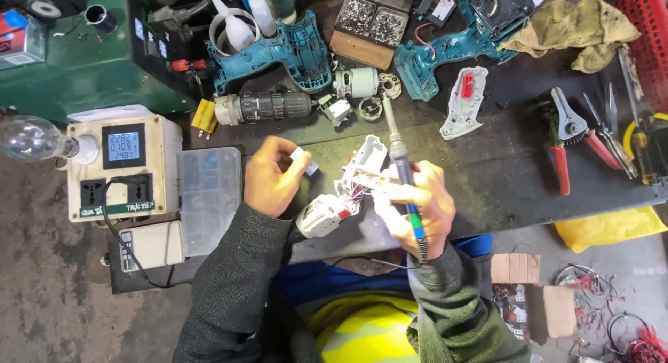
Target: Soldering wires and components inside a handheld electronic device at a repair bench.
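The right hand [412,199] is wrapped around a soldering iron [399,158], tip pointing away, and also touches a white housing [351,185] with red wires lying at the bench [487,175] front edge. Just left of the housing, the left hand [273,176] pinches a small white part [306,162] between fingertips. Red pliers [565,137] lie well right of the housing.

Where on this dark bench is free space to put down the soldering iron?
Bare dark bench lies between the white plastic cover and the red-handled pliers, right of the right hand. The back, around the teal drill shells, is crowded.
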